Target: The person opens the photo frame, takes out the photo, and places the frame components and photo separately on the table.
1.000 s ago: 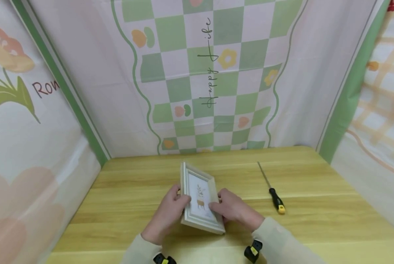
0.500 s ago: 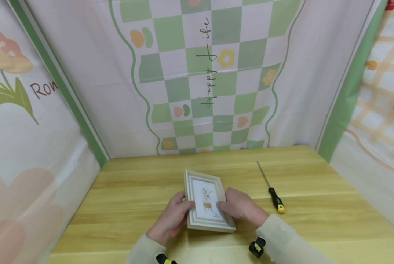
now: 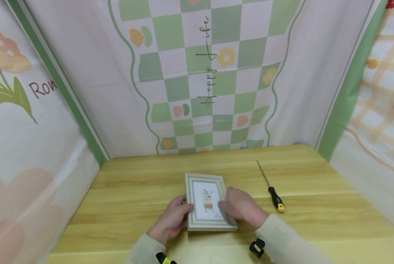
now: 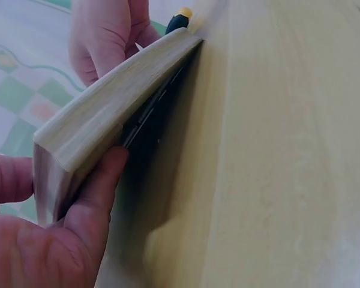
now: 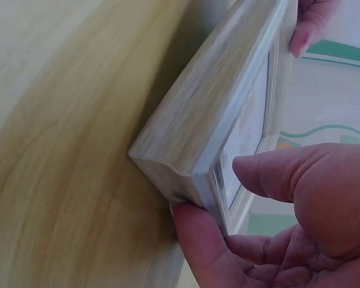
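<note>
Between both hands is a pale wood-grain picture frame [image 3: 206, 226], its front facing up and tilted toward the person. The print [image 3: 207, 201] inside shows a plant in an orange pot. My left hand [image 3: 173, 219] grips its left edge, thumb on the front, other fingers beneath. On the opposite edge, my right hand [image 3: 244, 206] grips with the thumb [image 5: 258, 171] over the print and a finger under the rim. In the left wrist view, the frame's dark back [image 4: 150, 126] leans over the table, partly in shadow.
A screwdriver [image 3: 276, 200] with a black and yellow handle lies on the wooden table [image 3: 127, 205], right of the hands, its shaft pointing away. Printed curtains [image 3: 197, 84] close off the back and both sides.
The frame has been turned from a steep sideways tilt to face more upward, and it has shifted slightly right. Both hands keep their grip on it. The screwdriver stays put.
</note>
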Tool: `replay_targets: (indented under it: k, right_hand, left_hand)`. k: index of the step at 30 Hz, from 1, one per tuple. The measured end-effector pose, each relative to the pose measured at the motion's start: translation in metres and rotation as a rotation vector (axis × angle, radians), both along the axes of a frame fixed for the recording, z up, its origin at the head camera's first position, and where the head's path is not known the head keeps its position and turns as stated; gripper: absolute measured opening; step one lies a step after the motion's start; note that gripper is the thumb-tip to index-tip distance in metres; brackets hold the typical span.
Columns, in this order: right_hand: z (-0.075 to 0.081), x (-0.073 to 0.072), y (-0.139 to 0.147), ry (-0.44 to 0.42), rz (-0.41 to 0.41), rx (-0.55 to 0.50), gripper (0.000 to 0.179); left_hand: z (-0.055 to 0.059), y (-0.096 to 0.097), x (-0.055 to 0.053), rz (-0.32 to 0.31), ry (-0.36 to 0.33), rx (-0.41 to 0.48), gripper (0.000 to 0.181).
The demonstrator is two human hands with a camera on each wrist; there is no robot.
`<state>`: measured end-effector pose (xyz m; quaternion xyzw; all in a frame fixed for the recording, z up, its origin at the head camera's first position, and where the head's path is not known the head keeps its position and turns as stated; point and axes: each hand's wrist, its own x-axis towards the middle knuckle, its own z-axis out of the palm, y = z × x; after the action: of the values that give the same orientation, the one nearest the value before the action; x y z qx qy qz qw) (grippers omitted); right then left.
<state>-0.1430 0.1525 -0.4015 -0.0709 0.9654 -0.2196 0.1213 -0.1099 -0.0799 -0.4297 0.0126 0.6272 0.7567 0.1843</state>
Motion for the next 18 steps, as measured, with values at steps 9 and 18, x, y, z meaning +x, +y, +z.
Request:
replay_targets:
  k: [9,18]
  right_hand:
    - [-0.0036,-0.0003,-0.003,0.041,-0.001,0.046,0.053]
    - [-0.0032,0.0007,-0.0049,0.067,0.009,0.077,0.05]
  left_hand:
    - [-0.0075,0.0002,-0.0032,0.025,-0.045,-0.047,0.061]
    - [-0.008,0.0037,-0.0049,0.052,-0.036,-0.123,0.057]
